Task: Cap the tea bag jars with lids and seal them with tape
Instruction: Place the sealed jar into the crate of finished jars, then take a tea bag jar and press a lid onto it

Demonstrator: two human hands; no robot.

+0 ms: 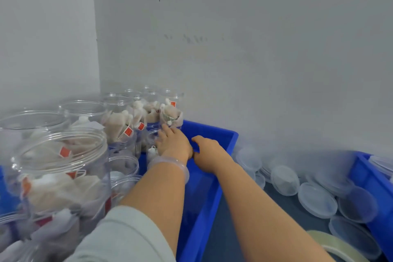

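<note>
The open tea bag jar [171, 112] is standing in the far corner of the blue bin [212, 130]. It looks light, thin-walled and slick, so gripping round its body seems safest. The left hand [175, 143] is touching its lower wall with fingers [164, 130] stretched, not wrapping. The right hand [205, 151] is hovering alongside; I cannot tell how its fingers lie. Lids [285, 179] and tape [333, 246] are lying on the bench [227, 240].

The 2 bare forearms reach forward side by side toward the frame's centre. The left hand [173, 142] lies palm down, fingers extended; the right hand [207, 152] droops at the wrist, fingers hidden.
</note>
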